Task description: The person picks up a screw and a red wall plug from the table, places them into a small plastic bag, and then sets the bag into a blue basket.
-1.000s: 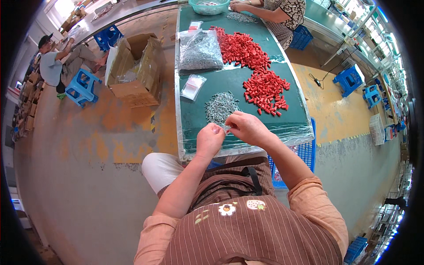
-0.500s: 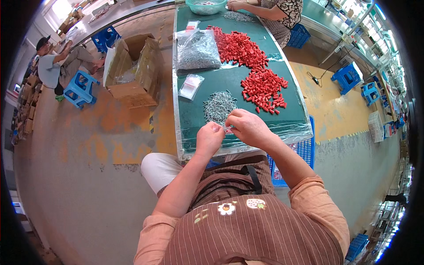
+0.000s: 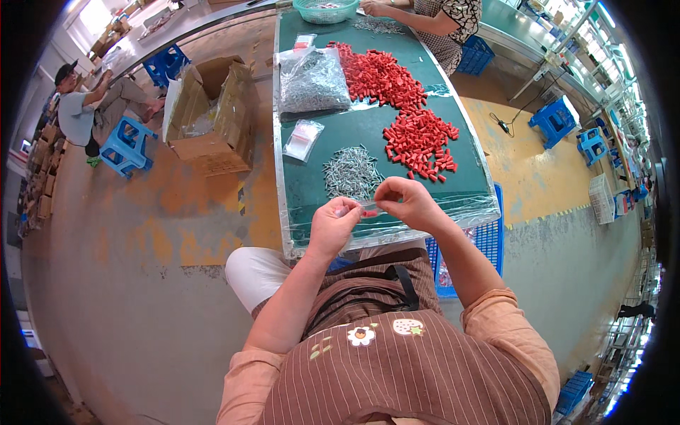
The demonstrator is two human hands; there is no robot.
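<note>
Left hand (image 3: 333, 227) and right hand (image 3: 416, 207), each grip pinched on a small clear bag (image 3: 367, 206) held between them, over the green surface's (image 3: 301, 191) near edge, silvery screws (image 3: 352, 172) beyond, then red plugs (image 3: 420, 144), a bulging bag (image 3: 314, 83) farther left.

From afar I see that the table (image 3: 296, 195) has a smooth, rather glossy top. On it, the small pins (image 3: 352, 172) look like shiny metal, the red pieces (image 3: 421, 140) like smooth plastic, the large bag (image 3: 314, 83) like wrinkled clear plastic. Left of the table, the carton (image 3: 210, 154) is matt cardboard; right of it, a stool (image 3: 553, 125) is smooth plastic
</note>
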